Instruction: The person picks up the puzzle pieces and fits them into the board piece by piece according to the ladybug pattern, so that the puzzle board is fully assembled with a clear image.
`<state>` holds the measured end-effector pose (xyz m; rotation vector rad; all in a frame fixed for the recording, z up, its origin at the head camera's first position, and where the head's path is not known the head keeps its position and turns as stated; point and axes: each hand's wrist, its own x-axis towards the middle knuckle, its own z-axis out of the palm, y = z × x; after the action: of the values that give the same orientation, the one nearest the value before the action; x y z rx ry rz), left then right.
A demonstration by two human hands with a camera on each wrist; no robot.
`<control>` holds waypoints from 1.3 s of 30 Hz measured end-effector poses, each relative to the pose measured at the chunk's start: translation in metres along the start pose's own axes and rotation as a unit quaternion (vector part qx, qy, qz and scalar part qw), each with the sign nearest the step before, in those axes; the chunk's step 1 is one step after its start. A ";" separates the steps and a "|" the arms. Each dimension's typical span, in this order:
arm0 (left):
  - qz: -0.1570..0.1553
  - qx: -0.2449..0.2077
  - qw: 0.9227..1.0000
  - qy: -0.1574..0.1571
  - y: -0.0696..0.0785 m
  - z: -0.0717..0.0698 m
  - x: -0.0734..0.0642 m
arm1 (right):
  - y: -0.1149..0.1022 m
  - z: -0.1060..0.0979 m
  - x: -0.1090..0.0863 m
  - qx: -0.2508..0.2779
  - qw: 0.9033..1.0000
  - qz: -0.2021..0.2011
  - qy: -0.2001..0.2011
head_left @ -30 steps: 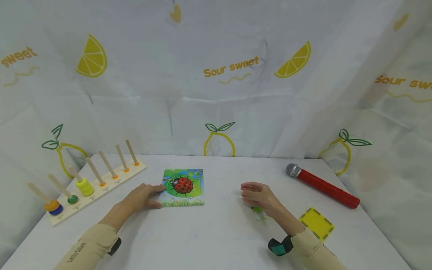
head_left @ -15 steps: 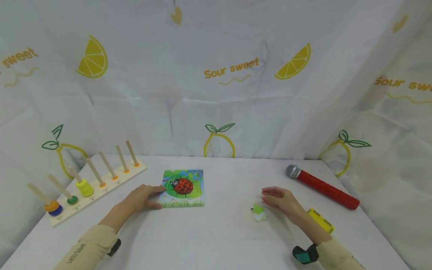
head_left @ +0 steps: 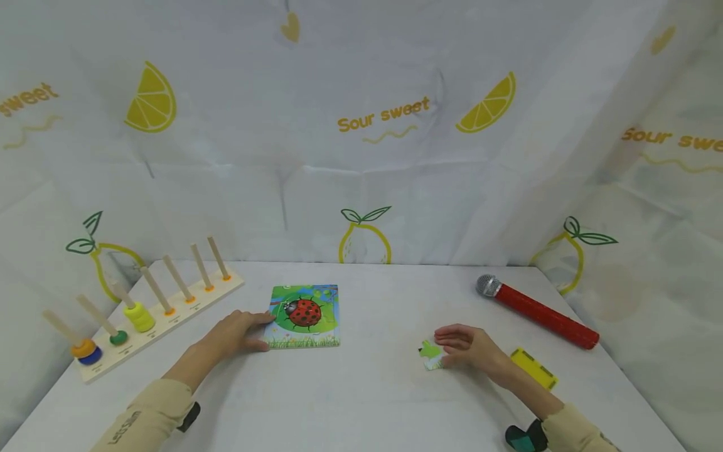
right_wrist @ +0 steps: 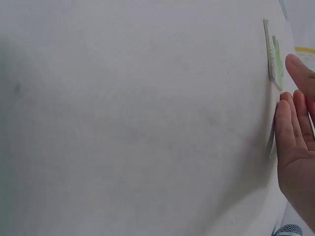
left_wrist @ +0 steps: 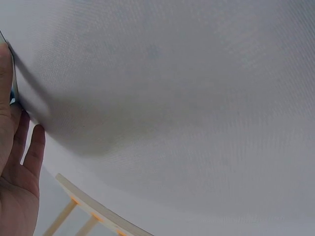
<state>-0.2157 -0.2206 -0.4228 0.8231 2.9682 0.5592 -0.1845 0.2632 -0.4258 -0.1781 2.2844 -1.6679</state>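
Note:
My left hand (head_left: 236, 331) rests at the left side of a ladybug jigsaw puzzle (head_left: 305, 314), fingertips over its edge and thumb at its lower left corner. In the left wrist view, only a sliver of the puzzle shows beside the left hand (left_wrist: 19, 172). My right hand (head_left: 474, 351) is low over the table beside a loose green-and-white puzzle piece (head_left: 430, 353), the thumb right at its edge. The right wrist view has the puzzle piece (right_wrist: 275, 61) near the thumb of the right hand (right_wrist: 295, 128), whose fingers are extended. A thin flat edge (right_wrist: 271, 140) shows beside those fingers.
A wooden peg counter (head_left: 164, 320) with coloured rings stands at the left. A red toy microphone (head_left: 542, 314) lies at the right. A yellow square frame (head_left: 533, 369) lies partly behind the right forearm. A white lemon-print curtain (head_left: 361, 157) hangs at the back.
My right hand has moved right, off the puzzle piece it partly covered, then settled lower beside it with the thumb at its edge. The left hand and ladybug puzzle have stayed put.

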 end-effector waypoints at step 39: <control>0.008 0.000 1.000 0.001 -0.002 0.002 0.000 | -0.004 0.003 0.012 0.088 0.992 0.076 -0.049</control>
<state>-0.2168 -0.2217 -0.4251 0.8469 2.9661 0.5595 -0.1948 0.2559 -0.4251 -0.0443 2.0137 -1.7292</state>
